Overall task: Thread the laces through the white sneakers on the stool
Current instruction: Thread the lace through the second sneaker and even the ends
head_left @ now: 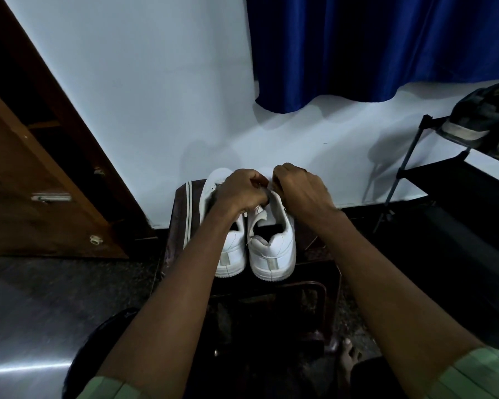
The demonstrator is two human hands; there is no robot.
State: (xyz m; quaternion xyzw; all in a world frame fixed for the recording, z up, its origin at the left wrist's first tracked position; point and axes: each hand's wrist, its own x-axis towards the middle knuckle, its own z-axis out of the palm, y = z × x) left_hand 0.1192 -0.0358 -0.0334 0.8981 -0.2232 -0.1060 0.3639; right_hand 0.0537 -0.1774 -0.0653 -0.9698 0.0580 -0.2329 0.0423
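Note:
Two white sneakers stand side by side on a dark stool (314, 249), heels toward me. The left sneaker (233, 254) is partly covered by my left forearm. The right sneaker (272, 249) shows its open collar and tongue. My left hand (242, 191) and my right hand (300, 191) are both over the lacing area of the right sneaker, fingers curled and pinching what looks like a white lace (258, 210), of which only a short bit shows below my left hand. The eyelets are hidden by my hands.
A brown wooden door (41, 182) stands open at the left. A blue curtain (372, 47) hangs on the white wall behind. A black shoe rack (444, 180) with dark shoes (478, 116) is at the right. My bare foot (347, 358) is on the dark floor beside the stool.

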